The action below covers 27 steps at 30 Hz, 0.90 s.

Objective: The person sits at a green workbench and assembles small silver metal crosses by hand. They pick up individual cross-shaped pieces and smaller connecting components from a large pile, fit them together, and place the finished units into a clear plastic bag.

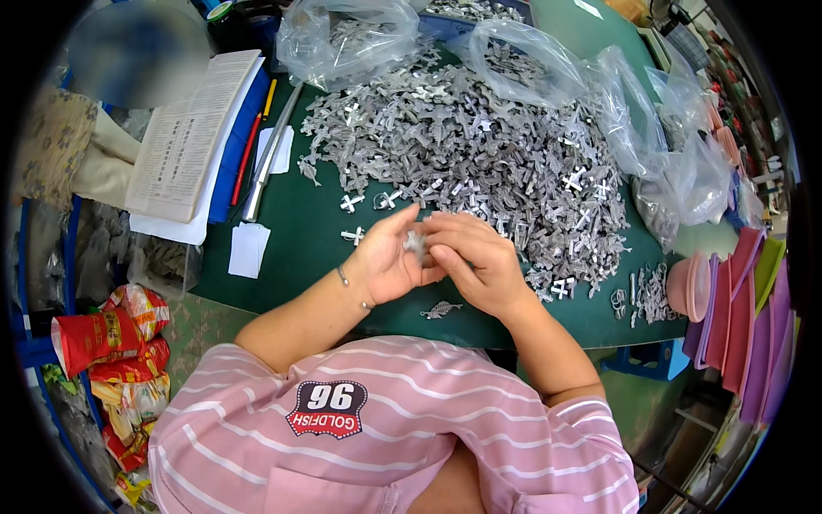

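My left hand [385, 264] is turned palm up above the near part of the green table [334, 295]. A small silver cross-shaped metal piece [414, 243], a little blurred, rests at its fingers. My right hand [479, 264] meets it from the right, thumb and fingers curled together against the left fingers; whatever it pinches is hidden. Just beyond both hands spreads a big heap of small silver metal pieces [479, 128]. A few cross-shaped pieces [352, 203] lie apart left of the heap. One fish-shaped silver piece [442, 309] lies below my hands.
Clear plastic bags [342, 43] line the heap's far side. On the left are an open book [193, 137], a red pencil [247, 158], a metal ruler [267, 163] and white paper slips [249, 249]. A pink cup [690, 287] and colored bins [741, 317] stand right.
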Motion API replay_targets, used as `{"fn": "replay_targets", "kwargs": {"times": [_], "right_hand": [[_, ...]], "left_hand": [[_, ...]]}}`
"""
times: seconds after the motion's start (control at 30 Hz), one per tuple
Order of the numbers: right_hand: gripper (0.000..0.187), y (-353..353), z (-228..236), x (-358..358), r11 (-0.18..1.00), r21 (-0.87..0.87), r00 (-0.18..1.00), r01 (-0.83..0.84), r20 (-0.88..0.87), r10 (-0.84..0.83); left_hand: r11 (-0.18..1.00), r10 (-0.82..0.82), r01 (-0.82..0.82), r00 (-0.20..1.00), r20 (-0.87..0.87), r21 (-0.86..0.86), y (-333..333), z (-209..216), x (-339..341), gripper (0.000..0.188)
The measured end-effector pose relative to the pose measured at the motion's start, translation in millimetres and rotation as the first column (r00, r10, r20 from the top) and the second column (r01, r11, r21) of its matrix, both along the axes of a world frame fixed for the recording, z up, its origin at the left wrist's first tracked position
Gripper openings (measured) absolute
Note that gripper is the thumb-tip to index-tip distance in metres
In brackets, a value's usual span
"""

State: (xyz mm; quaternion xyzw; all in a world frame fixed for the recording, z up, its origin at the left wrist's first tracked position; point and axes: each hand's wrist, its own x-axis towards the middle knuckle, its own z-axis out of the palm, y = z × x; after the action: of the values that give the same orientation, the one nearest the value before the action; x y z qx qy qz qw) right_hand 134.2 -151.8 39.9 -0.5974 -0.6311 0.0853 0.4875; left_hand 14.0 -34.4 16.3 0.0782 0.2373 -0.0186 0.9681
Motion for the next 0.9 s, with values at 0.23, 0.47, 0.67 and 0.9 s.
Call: {"fn": "replay_targets", "kwargs": {"times": [0.23, 0.47, 0.67, 0.9], "right_hand": [[0.023, 79.3, 9.5, 63.7, 0.883, 0.175, 0.787, 0.436, 0.401, -0.468], [0.014, 92.6, -3.2, 97.3, 0.892, 0.060, 0.825, 0.447, 0.356, -0.438], [0.010, 68.8, 20.2, 52.5, 0.934, -0.277, 0.855, 0.227, -0.403, -0.327], [0.016, 44.5, 32.7, 16.0, 0.875, -0.456, 0.919, -0.162, -0.392, -0.035]], "left_hand": [[0.993, 0.096, -0.101, 0.993, -0.072, -0.063, 13.6, 3.9, -18.4, 0.017], [0.996, 0.090, -0.089, 0.994, -0.061, 0.027, 9.4, 6.1, -17.7, 0.015], [0.964, 0.170, -0.152, 0.983, -0.069, 0.218, 8.4, 3.3, -11.0, 0.015], [0.865, 0.329, -0.283, 0.944, -0.041, 0.413, 2.2, -1.8, -7.4, 0.011]]}}
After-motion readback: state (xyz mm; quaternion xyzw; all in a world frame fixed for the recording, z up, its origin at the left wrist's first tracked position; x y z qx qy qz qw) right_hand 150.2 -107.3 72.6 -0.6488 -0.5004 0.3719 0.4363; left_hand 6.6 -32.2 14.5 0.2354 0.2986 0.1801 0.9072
